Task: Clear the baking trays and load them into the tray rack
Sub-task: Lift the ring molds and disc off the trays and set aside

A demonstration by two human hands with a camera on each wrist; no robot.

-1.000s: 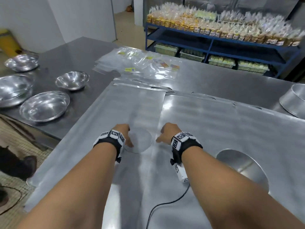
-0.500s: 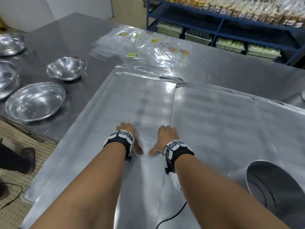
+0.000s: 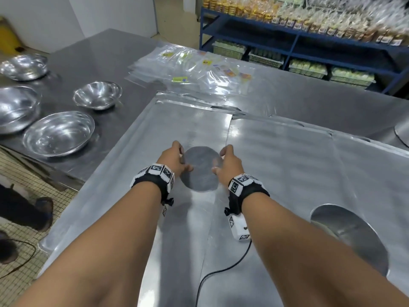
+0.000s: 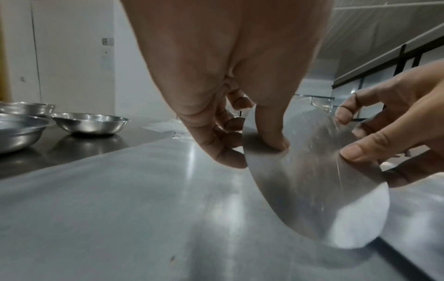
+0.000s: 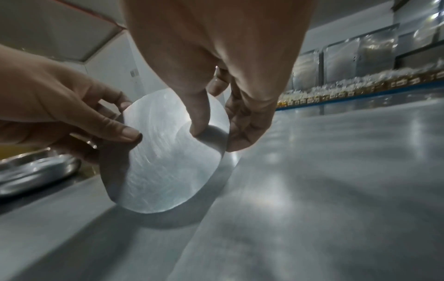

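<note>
Above the baking trays (image 3: 276, 165), 2 hands pinch a tilted metal disc (image 3: 200, 169), its underside hidden.

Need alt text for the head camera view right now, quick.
Both hands, left hand and right hand, pinch a round metal disc by its edges above flat baking trays. Steel bowls sit at left.
</note>
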